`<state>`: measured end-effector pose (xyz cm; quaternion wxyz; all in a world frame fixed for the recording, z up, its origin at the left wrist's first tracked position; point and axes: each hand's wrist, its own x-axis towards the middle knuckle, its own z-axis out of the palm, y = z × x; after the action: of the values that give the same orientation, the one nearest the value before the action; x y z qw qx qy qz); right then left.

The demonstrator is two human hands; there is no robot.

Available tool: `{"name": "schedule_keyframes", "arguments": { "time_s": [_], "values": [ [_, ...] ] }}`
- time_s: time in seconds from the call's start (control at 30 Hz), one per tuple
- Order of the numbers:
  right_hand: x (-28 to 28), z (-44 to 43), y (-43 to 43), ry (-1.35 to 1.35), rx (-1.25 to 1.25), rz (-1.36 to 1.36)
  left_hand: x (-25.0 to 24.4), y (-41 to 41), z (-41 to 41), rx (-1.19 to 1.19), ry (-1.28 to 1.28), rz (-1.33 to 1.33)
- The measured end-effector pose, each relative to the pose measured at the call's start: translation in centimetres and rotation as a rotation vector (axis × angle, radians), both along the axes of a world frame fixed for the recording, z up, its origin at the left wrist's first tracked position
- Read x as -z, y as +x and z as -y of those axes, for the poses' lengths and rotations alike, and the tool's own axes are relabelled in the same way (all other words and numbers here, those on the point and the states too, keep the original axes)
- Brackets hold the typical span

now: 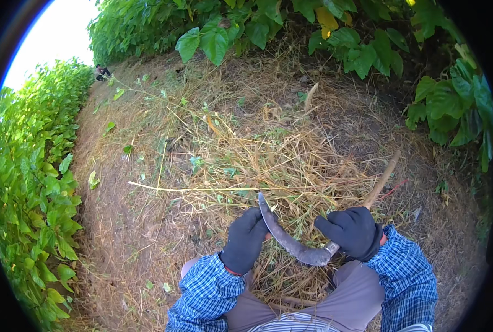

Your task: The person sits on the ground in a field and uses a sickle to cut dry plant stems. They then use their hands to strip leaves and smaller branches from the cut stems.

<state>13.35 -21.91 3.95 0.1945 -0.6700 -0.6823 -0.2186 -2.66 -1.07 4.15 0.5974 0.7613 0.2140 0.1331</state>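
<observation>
My right hand, in a dark glove, is closed around the wooden handle of a sickle, which sticks out past my fist to the upper right. The sickle's curved metal blade sweeps left, its tip pointing up. Beside the blade is my gloved left hand, fingers curled at its upper part; the blade hides some fingers, and whether they grip it or something behind it is unclear. Beyond both hands lies a heap of dry grass and weeds, with a long pale stalk across its near side.
Leafy green plants line the left, and broad-leaved branches overhang the top and right. Dry grass litter covers the soil between them. Far off at the upper left, a person is low to the ground. My knees flank more dry stems.
</observation>
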Motion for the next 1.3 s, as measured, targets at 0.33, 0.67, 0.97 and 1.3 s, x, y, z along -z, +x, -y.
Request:
{"name": "schedule_keyframes", "arguments": {
  "time_s": [0.33, 0.67, 0.97, 1.3],
  "values": [
    [0.1, 0.6, 2.7, -0.103, 0.344, -0.189, -0.7, -0.9, 0.0, 0.002, -0.004, -0.039],
    [-1.1, 0.5, 0.8, -0.005, 0.045, -0.133, 0.7, -0.1, -0.3, 0.060, 0.089, 0.001],
    [-0.8, -0.1, 0.1, -0.167, 0.002, -0.120, 1.7, -0.1, -0.6, 0.154, 0.011, 0.024],
    [-0.8, -0.2, 0.5, -0.157, 0.102, -0.069, 2.4, 0.2, -0.2, 0.260, 0.007, 0.038]
  ]
}}
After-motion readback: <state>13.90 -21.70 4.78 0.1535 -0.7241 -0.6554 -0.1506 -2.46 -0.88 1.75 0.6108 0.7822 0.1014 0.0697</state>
